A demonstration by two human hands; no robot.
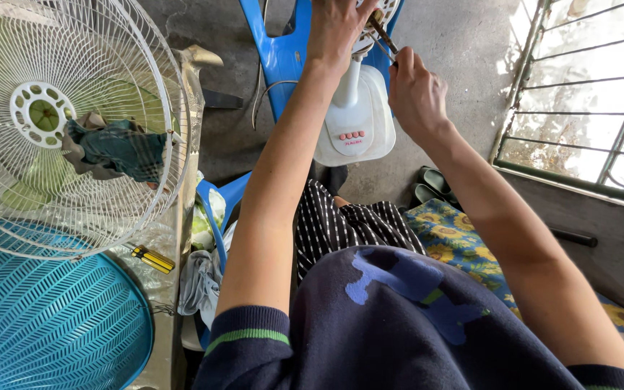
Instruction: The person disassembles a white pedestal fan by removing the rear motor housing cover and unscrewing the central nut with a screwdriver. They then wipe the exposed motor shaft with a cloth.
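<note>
A white fan stand with a rounded base (359,119) and pink buttons stands on a blue plastic chair (276,50) in front of me. My left hand (337,29) grips the top of the fan at the frame's upper edge. My right hand (414,90) is closed around a thin tool, apparently a screwdriver (383,35), whose tip points into the fan's head. The fan's head is mostly cut off by the top of the view.
A white wire fan guard (74,123) with a green rag (113,148) on it lies at left above a blue plastic fan guard (45,310). A small yellow tool (152,258) rests beside them. A barred window (586,101) is at right; a sunflower-patterned cushion (456,238) lies below it.
</note>
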